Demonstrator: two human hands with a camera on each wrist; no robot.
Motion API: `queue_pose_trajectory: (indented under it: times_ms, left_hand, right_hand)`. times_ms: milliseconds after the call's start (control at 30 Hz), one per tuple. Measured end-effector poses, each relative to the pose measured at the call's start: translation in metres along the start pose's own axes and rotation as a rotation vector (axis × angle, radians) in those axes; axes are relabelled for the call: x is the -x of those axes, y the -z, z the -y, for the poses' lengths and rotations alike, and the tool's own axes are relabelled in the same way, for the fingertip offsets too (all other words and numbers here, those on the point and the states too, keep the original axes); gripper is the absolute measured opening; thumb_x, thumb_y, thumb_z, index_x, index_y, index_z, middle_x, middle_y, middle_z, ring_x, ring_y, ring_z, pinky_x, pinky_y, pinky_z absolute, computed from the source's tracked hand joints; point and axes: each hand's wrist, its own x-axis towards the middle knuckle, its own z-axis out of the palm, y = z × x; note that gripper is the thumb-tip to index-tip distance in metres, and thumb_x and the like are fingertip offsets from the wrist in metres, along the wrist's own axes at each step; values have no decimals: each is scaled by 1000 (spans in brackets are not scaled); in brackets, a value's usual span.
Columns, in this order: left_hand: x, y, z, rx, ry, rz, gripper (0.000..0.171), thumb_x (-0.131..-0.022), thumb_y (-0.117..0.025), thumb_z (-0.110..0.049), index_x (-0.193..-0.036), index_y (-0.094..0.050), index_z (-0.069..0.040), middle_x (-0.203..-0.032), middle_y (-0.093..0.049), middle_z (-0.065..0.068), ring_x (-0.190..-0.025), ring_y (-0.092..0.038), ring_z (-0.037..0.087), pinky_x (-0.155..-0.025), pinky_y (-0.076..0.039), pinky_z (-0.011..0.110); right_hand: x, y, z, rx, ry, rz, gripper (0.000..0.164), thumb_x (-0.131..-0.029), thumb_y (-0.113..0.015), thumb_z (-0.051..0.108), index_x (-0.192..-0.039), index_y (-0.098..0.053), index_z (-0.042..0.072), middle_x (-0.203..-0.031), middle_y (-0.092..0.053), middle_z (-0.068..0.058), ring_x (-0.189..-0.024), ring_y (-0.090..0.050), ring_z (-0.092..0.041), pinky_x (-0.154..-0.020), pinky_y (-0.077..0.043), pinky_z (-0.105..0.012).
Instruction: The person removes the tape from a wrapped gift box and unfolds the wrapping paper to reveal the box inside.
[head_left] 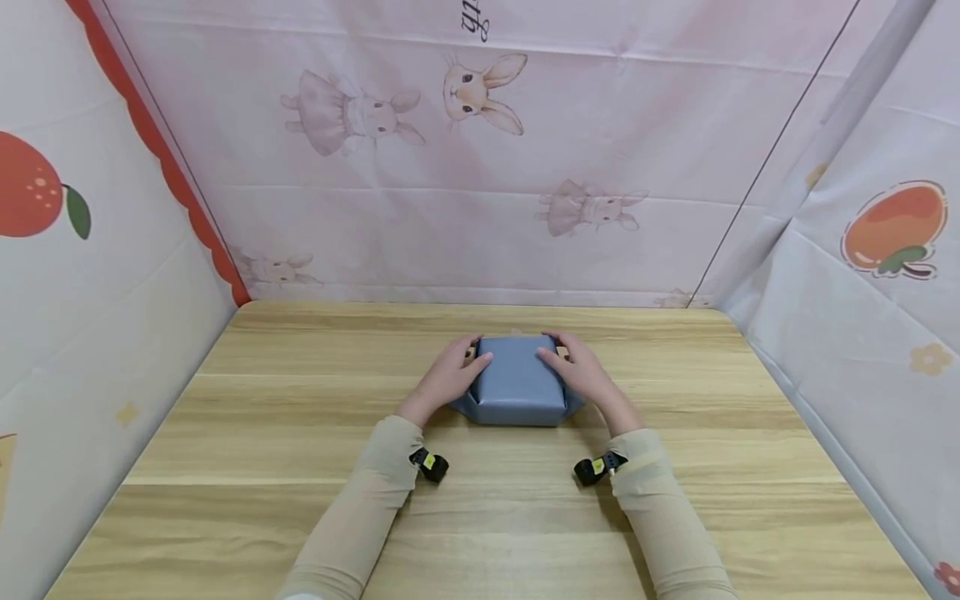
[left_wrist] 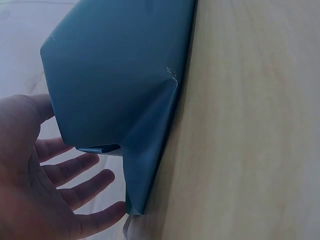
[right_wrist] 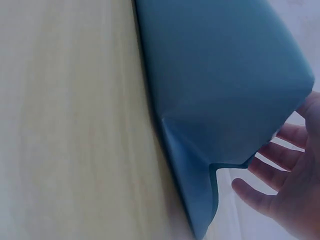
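A box-shaped parcel in blue-grey wrapping paper [head_left: 519, 379] lies on the wooden table. Loose paper sticks out in pointed folds at its two ends, such as the left flap [left_wrist: 145, 160] and the right flap [right_wrist: 187, 175]. My left hand [head_left: 444, 377] is at the left end, its thumb on the top edge and its other fingers spread by the end folds. At the opposite end, my right hand [head_left: 587, 379] mirrors it, thumb on top and fingers extended along the side. Small brownish patches show beside both hands; what they are is unclear.
The wood-grain table top [head_left: 247, 433] surrounds the parcel. A pink rabbit-print cloth [head_left: 450, 217] hangs along the back. White fruit-print cloths border the left and right sides. A black camera [head_left: 431, 465] is strapped to each wrist.
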Motion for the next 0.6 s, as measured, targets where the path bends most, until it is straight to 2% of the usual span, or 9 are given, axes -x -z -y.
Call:
queue_pose_trajectory:
  times_ms: [167,333,467,600]
  left_hand:
    - [2,0,0,-5,-14,-4,60,-101,-48,-43,-150,-37,-9,-152,-41,14,-135,-48,35,-109,-42,48]
    - [5,1,-3,-30,-33,-14,59,-101,-48,-44,-148,-40,-10,-153,-40,14,-138,-44,33,-111,-39,48]
    - [7,3,-8,-78,-66,-32,55,-101,-49,-42,-145,-45,-10,-150,-44,12,-141,-40,30,-113,-35,49]
    - [8,5,-16,-136,-109,-60,50,-101,-50,-39,-140,-51,-8,-144,-51,13,-137,-44,31,-112,-36,49]
  right_hand:
    - [2,3,7,6,49,-47,50,-100,-54,32,-140,-48,1,-141,-51,-19,-133,-46,-35,-107,-39,-56]
    - [3,6,17,19,108,-101,40,-100,-55,25,-132,-56,0,-133,-58,-20,-126,-52,-35,-104,-42,-56]
    - [6,11,26,25,138,-130,32,-100,-56,22,-124,-63,1,-125,-64,-19,-119,-58,-34,-103,-44,-54]
    - [10,16,34,38,154,-143,27,-99,-57,21,-116,-67,3,-115,-69,-16,-107,-63,-30,-96,-49,-49]
